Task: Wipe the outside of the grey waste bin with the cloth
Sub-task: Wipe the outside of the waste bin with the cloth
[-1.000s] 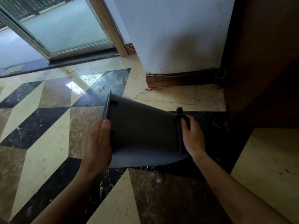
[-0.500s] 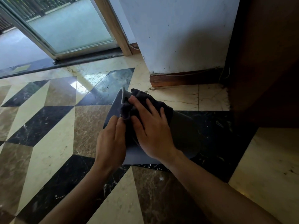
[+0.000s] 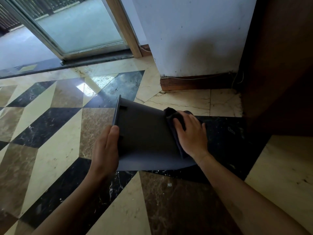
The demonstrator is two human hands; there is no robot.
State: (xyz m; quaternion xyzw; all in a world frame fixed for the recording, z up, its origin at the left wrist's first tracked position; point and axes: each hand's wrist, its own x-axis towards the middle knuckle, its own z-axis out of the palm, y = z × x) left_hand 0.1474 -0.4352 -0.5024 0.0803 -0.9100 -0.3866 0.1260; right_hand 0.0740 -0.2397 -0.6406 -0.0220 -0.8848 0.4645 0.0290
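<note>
You are mid-wipe: the grey waste bin (image 3: 145,133) lies tipped on the floor (image 3: 55,150), your left hand (image 3: 105,150) clasping its rim, right hand (image 3: 191,134) fingers spread flat, pressing the cloth (image 3: 171,114) near its base; other sides seem left.

The right hand (image 3: 192,134) and the dark cloth (image 3: 172,116) under it now sit at the base end of the grey waste bin (image 3: 145,133), having slid there from the rim end, where they lay half a second ago beside the left hand (image 3: 105,150). The bin's upper side, then largely covered by the cloth and fingers, now shows bare between the two hands, which are well apart
</note>
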